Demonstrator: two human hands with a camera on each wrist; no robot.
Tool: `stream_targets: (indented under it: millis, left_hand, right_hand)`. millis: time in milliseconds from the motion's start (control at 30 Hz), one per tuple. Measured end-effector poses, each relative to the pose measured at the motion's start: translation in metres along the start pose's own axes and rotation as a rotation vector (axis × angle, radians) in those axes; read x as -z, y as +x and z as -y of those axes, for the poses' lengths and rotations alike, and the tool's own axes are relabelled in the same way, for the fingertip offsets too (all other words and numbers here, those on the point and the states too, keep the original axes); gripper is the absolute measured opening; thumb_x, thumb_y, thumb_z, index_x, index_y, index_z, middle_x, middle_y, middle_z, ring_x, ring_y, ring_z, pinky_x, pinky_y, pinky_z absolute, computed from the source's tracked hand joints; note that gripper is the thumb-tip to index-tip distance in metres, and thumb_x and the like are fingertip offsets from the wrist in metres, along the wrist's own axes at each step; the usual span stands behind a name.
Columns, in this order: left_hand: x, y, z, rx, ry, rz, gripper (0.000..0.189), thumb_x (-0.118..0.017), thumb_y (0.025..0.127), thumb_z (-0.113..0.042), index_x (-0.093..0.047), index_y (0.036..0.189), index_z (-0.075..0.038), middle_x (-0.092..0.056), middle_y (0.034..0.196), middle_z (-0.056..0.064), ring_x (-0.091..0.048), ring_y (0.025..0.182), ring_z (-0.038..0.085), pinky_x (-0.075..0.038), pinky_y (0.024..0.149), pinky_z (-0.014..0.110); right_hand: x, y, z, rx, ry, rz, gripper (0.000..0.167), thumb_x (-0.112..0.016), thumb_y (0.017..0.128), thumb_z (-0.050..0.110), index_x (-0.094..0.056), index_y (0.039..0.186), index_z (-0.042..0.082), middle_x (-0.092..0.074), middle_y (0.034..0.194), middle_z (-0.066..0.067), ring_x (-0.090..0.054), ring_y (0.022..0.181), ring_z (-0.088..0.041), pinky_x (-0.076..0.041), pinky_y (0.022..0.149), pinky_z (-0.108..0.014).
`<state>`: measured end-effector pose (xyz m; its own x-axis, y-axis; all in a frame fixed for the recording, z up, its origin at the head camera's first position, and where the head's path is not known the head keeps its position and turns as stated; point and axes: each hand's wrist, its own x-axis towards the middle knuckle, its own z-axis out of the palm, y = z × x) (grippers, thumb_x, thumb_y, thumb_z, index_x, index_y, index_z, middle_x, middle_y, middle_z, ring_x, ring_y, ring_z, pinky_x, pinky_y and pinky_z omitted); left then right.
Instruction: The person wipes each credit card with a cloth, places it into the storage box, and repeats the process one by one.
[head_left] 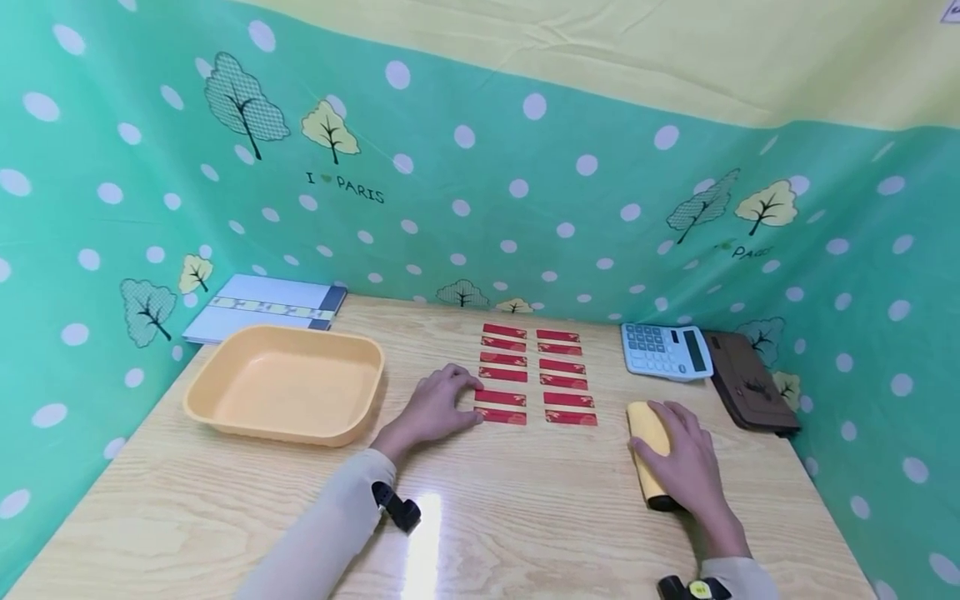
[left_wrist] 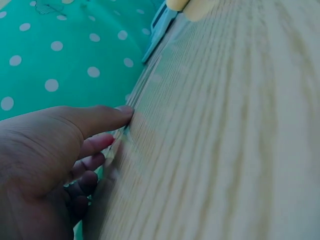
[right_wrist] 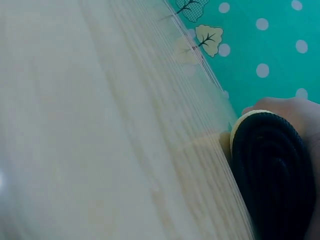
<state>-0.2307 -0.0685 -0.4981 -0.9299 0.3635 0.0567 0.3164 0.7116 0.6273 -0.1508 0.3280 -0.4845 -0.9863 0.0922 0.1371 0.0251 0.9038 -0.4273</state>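
Several red printed strips (head_left: 503, 359) lie flat in two columns at the middle of the table, with pale bands between them. My left hand (head_left: 437, 406) rests at the left edge of the front-left strips, thumb and forefinger spread apart and touching there. In the left wrist view the left hand's thumb (left_wrist: 102, 119) is on the table surface, and the strips cannot be made out. Off to the right, my right hand (head_left: 686, 454) grips a yellow roll (head_left: 648, 442) lying on the table. Its wound black end (right_wrist: 274, 172) faces the right wrist view.
On the left stands a tan plastic basin (head_left: 360, 421), with a pale blue folder (head_left: 251, 292) behind it. A light blue calculator (head_left: 666, 351) and a brown wallet (head_left: 750, 392) lie back right. Green dotted cloth (head_left: 450, 192) walls the table (head_left: 540, 517).
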Motion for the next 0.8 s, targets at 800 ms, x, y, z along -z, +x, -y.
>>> stream_targets:
  millis: [800]
  left_hand:
    - [0.002,0.001,-0.012,0.060,-0.022,-0.011,0.048,-0.087,0.082,-0.030,-0.064,0.121,-0.015,-0.063,0.119,0.002,-0.058,0.115,0.024,-0.045,0.106,0.046]
  right_hand:
    - [-0.001,-0.004,0.003,0.021,0.026,-0.027,0.065,-0.073,0.093,0.022,-0.049,0.152,0.010,-0.046,0.150,-0.026,-0.050,0.130,-0.052,-0.045,0.097,-0.074]
